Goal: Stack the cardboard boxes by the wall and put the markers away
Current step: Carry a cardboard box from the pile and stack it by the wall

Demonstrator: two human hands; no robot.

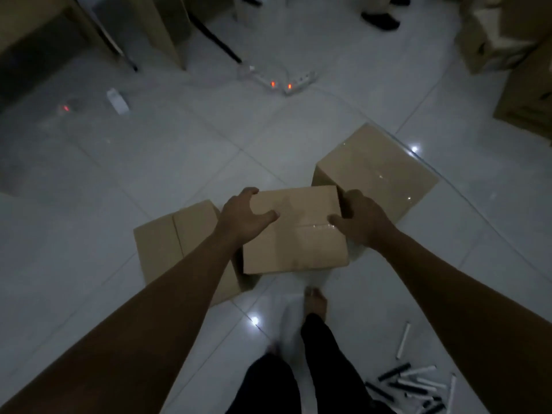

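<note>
Box-stacking step. Left hand (pixel 242 218) and right hand (pixel 363 222) clasp a small cardboard box (pixel 294 230), fingers wrapping its sides, above the floor (pixel 125 180). Next: carry wallward (markers (pixel 413 383) lie near-right, untouched).

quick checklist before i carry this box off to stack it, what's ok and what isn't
1. Two-handed grip: left hand and right hand clasp opposite sides of the held box: ok.
2. Held box closed, tape across the top: ok.
3. Other boxes waiting: the flat box at left and the taped box at right sit on the floor, unstacked: not ok.
4. Path ahead: power strips with cables lie on the floor: not ok.
5. Markers scattered by the right foot: not ok.
6. Stacking spot by the wall: cannot tell.
</note>
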